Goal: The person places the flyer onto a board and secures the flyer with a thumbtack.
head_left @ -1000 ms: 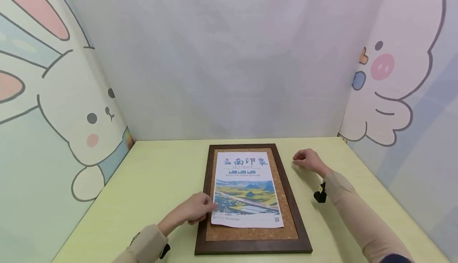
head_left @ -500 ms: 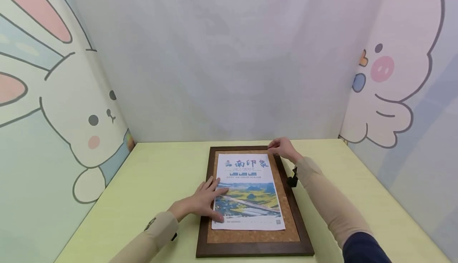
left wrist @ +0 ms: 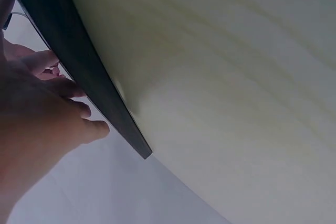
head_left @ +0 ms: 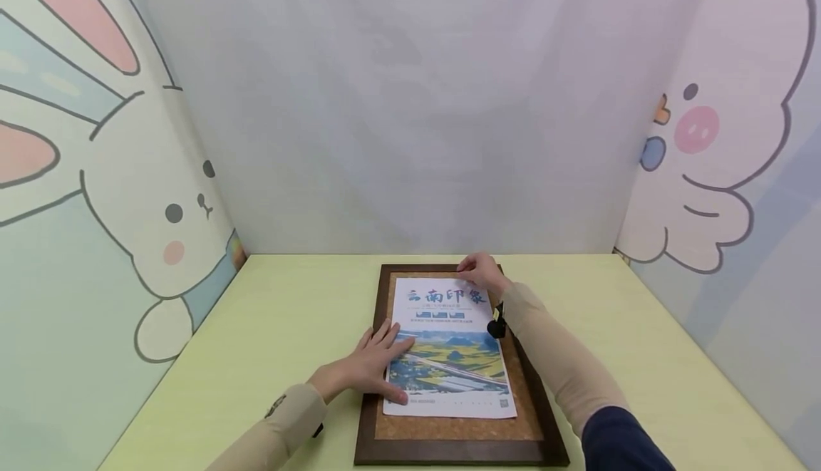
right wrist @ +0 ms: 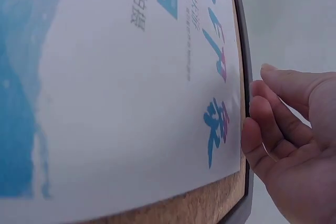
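Observation:
A printed paper poster with blue lettering and a landscape lies on a cork board with a dark brown frame. My left hand rests on the left frame edge, fingers spread, thumb and fingertips on the poster. The left wrist view shows this hand along the frame's outer side. At the poster's top right, my right hand has its fingertips drawn together over the top cork margin. In the right wrist view the curled right hand is beside the lettering; the tiny thing it pinches is mostly hidden.
The board lies on a pale yellow-green table. A light grey backdrop rises behind it. Side panels with a cartoon rabbit and a cartoon pig-nosed figure flank the table.
My right hand has come left from the table over the frame to the poster's top edge, a small dark red thing at its fingertips. My left hand has spread its fingers onto the poster.

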A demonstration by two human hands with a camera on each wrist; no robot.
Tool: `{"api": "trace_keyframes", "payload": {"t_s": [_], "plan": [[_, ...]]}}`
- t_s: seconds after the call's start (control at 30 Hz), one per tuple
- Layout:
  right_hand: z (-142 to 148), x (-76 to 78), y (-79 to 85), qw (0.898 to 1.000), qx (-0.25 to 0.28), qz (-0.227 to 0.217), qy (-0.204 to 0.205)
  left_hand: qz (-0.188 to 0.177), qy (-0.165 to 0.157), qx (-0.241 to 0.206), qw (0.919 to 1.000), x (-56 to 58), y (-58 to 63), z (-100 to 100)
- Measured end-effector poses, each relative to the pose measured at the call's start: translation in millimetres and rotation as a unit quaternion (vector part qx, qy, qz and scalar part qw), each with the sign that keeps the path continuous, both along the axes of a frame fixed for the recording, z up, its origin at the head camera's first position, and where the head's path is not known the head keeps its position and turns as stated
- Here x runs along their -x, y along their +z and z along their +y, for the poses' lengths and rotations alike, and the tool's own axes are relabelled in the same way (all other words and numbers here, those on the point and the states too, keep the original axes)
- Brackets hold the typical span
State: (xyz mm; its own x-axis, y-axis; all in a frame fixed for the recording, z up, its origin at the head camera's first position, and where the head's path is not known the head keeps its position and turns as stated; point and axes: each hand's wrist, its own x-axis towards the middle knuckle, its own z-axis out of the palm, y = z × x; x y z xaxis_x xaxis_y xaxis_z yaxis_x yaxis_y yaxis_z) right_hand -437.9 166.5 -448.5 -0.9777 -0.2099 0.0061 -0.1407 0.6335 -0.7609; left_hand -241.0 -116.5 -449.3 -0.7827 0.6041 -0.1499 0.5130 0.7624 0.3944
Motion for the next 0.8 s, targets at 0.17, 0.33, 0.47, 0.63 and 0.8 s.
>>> {"api": "trace_keyframes", "payload": {"t_s": [0.17,0.33,0.47,0.63,0.8], "plan": [[-10,1.4,-3.4,1.000,-0.004,0.003,0.010,0.002,0.003,0.003,1.0000,0.2,-0.5,1],[-18,1.9,-6.1,0.999,-0.024,0.017,0.017,-0.005,0.006,0.004,1.0000,0.7,0.4,0],[-22,0.8,-7.0,0.999,-0.037,0.027,0.025,-0.006,0.007,0.010,0.9999,1.4,0.6,0],[-26,-1.2,-8.2,0.998,-0.043,0.041,0.030,-0.009,0.008,0.009,0.9999,1.0,1.4,1],[-28,-1.7,-9.7,0.997,-0.047,0.051,0.033,-0.013,0.009,0.009,0.9998,-0.6,3.2,2]]}}
